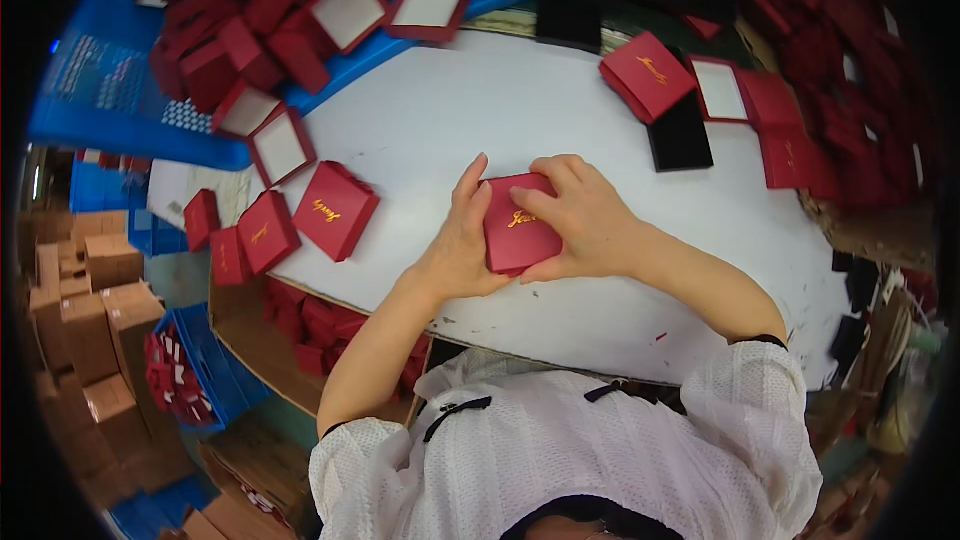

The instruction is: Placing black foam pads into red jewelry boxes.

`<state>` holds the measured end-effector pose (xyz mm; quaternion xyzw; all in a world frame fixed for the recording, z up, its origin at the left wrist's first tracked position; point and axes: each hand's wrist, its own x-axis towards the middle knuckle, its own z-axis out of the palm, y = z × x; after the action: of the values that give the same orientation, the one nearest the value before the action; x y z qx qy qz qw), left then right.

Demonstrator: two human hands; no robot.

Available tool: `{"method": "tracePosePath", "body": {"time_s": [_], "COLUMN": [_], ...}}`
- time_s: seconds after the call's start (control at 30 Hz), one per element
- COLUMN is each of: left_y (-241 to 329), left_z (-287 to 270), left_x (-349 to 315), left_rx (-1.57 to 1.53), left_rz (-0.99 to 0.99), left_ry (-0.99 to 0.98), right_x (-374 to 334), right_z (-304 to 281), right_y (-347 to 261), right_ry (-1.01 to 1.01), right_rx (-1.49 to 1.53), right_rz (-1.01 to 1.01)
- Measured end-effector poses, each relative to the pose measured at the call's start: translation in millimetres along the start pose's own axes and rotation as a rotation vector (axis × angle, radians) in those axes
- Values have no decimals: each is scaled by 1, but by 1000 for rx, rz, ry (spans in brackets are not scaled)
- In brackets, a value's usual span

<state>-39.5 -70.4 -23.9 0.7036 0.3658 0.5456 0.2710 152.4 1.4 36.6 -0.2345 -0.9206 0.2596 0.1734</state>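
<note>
Numerous red boxes (320, 325) lie in a cardboard carton (235, 330) at the near left, beneath the counter's (430, 130) edge. At the counter's middle, a square red box (508, 240) with gold lettering is held between two bare hands: the left hand (462, 240), partly open, lies along its left side; the right hand (597, 225), curled, grips its right side, one digit across the lid. Whether the box touches the counter cannot be told. Farther left lie four closed boxes (337, 210). Far right, another red box (648, 78) lies against a black pad (682, 140). Far left, a blue crate (200, 143) carries heaped white-lined box parts (345, 10).
</note>
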Motion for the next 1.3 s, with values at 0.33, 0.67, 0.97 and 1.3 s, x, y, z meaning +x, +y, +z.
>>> {"method": "tracePosePath", "body": {"time_s": [0.33, 0.67, 0.97, 1.3], "left_y": [39, 37, -93, 22], "left_z": [-25, -95, -70, -18], "left_x": [42, 96, 165, 31], "left_rx": [878, 851, 1079, 667], "left_rz": [-159, -460, -535, -224], "left_ry": [-639, -507, -30, -417], "right_x": [-11, -78, -58, -74], "right_z": [4, -90, -95, -92], "right_y": [21, 87, 99, 81], "right_ry": [65, 14, -203, -436], "right_rx": [-71, -514, -211, 137], "right_rz": [-93, 375, 391, 419]}}
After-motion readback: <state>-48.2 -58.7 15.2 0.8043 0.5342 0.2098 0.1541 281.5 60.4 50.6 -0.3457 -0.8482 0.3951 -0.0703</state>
